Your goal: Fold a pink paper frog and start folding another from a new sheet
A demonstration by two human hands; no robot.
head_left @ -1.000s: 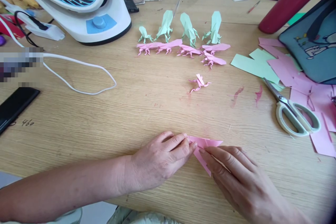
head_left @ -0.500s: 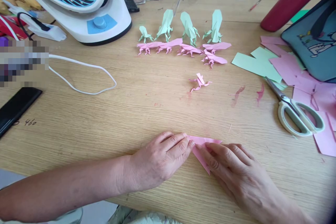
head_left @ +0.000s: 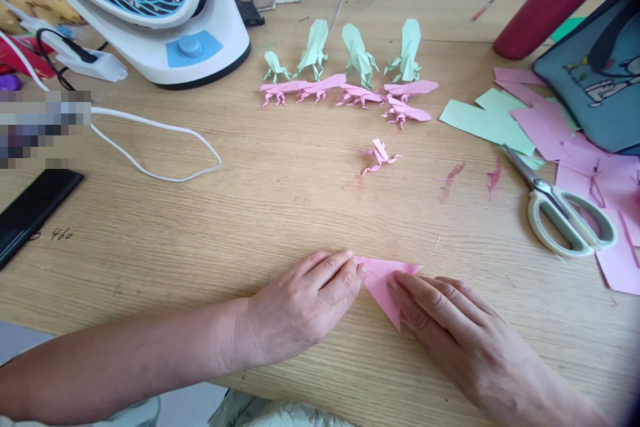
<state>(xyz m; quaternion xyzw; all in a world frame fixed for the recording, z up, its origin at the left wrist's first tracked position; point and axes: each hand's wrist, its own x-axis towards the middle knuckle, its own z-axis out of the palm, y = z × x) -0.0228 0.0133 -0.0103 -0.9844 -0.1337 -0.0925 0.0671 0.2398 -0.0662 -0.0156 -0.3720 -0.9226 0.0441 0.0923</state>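
A folded pink paper triangle lies on the wooden table near its front edge. My left hand pinches its left corner between thumb and fingers. On the triangle's right side, my right hand presses with its fingers together; its thumb is partly hidden. Beyond the hands stands a small pink origami figure with thin legs. Farther back are several pink origami insects, and behind them several pale green ones stand in a row.
Scissors with white handles lie at the right, by pink paper sheets and green paper. A red bottle and a blue pouch are behind. A fan, a white cable and a black flat object occupy the left.
My right hand has slid slightly right along the paper, away from my left fingertips, baring more of the triangle's middle. My left hand stays at the left corner. The view has shifted slightly.
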